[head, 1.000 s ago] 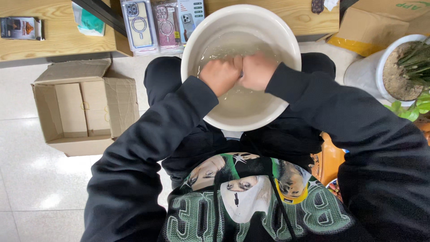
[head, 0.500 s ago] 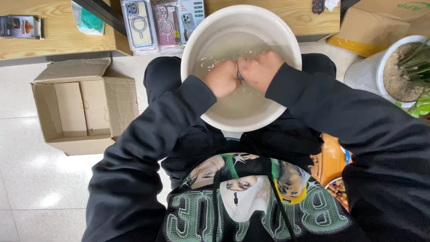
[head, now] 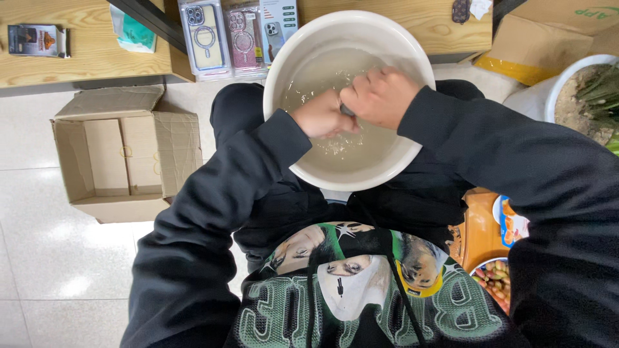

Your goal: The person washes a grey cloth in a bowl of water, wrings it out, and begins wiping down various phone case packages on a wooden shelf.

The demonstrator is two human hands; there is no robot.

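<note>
Head view: left hand (head: 320, 116) & right hand (head: 380, 96) both clenched round a small dark item (head: 347, 110), mostly hidden, over the water in white basin (head: 303, 61) on lap. Best to rub w/ short strokes, hands low near the water so it doesn't slop over the rim

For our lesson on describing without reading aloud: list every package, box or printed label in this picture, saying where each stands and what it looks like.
Three phone-case packs: clear flat rectangles, side by side against the shelf, beyond the white basin.
Small dark packet: flat, on the wooden shelf, far left.
Teal pouch: crumpled, on the shelf.
Open cardboard box: brown, on the floor, left.
Brown carton: yellow edge, top right.
</note>
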